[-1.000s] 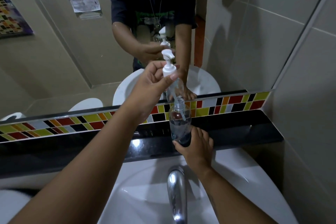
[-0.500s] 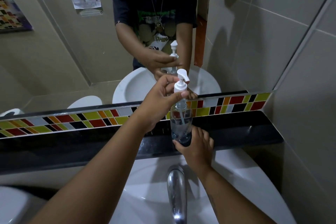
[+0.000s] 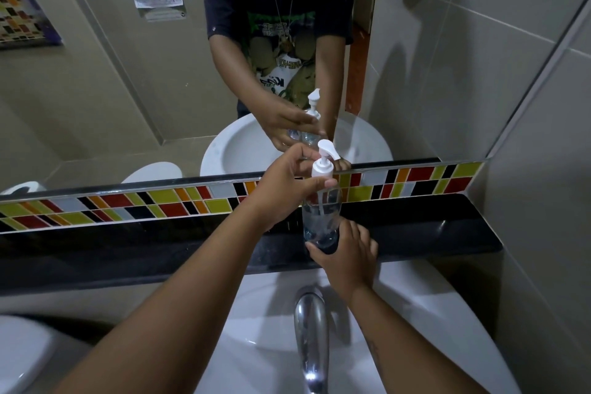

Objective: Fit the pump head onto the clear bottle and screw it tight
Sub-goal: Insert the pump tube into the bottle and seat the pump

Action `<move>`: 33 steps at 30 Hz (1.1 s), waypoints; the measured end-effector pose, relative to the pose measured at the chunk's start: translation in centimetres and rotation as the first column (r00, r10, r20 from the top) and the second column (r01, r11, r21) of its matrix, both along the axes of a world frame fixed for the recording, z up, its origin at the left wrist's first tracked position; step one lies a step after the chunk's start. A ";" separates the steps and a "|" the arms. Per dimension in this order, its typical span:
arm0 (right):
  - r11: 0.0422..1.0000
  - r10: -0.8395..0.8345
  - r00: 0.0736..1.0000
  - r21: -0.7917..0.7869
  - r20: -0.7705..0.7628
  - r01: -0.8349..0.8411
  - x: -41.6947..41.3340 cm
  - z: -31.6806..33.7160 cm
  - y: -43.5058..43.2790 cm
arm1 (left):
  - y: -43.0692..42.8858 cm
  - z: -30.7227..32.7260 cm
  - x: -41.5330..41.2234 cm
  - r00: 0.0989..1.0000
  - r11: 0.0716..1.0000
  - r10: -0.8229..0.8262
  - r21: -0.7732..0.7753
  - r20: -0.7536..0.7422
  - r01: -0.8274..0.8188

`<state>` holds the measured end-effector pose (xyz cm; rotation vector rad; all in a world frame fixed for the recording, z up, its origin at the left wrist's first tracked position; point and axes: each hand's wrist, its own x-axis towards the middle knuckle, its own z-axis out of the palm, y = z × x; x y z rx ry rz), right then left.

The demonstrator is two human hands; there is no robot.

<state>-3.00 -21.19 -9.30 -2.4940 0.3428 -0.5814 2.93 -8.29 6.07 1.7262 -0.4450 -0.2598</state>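
The clear bottle stands upright on the black ledge behind the sink, with a little liquid at its bottom. My right hand grips its base. The white pump head sits on the bottle's neck, nozzle pointing right, its dip tube reaching down inside. My left hand holds the pump's collar between thumb and fingers. Whether the collar is threaded on I cannot tell.
A chrome tap rises from the white sink just in front of the bottle. A mirror above the coloured tile strip reflects the person, hands and bottle. A tiled wall closes the right side.
My left hand has brought the pump head down from above the open neck, feeding the tube into the bottle, until the collar sits on the neck. My right hand stayed on the base.
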 end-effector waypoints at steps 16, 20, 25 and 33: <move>0.998 0.015 0.987 0.062 -0.161 -0.005 0.4 0.4 -0.4 | 1.1 -3.2 0.0 0.992 0.991 -0.008 0.133 -0.128 0.025; 0.973 0.156 0.939 0.209 -0.306 -0.094 0.2 1.3 -1.7 | 1.0 -4.9 -0.3 0.983 0.994 0.019 0.108 -0.180 0.000; 0.894 0.362 0.887 0.376 -0.288 -0.243 -0.6 4.5 -7.0 | 1.5 -7.3 -0.7 0.974 0.996 0.038 0.093 -0.224 -0.017; 0.720 0.465 0.885 0.584 -0.003 -0.376 0.7 14.3 -7.5 | 1.1 -10.9 -1.4 0.992 0.975 0.114 0.196 -0.053 -0.102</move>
